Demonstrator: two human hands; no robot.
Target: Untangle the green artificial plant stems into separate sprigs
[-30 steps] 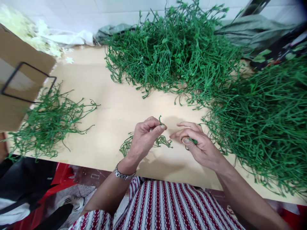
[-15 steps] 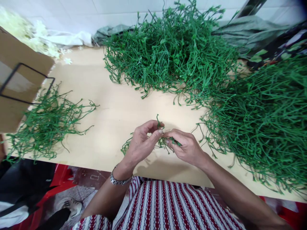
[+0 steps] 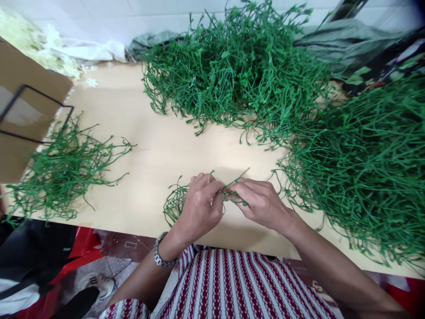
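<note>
Close together over the table's front half, my left hand and my right hand both pinch thin green plastic stems. One stem sticks up at a slant between the fingertips. My left fingers curl closed around it, and part of what they grip is hidden. Short green ends show below my right fingertips. A small bunch of green stems lies on the table just left of my left hand, partly covered by it.
A big heap of green stems lies at the back, joining another heap at the right. A smaller pile sits at left beside a cardboard box and black wire frame. Pale flowers are behind.
My left hand has turned over, its fingers now curled with knuckles up. The stem between my hands now slants up to the right. My right hand has stayed nearly in place.
</note>
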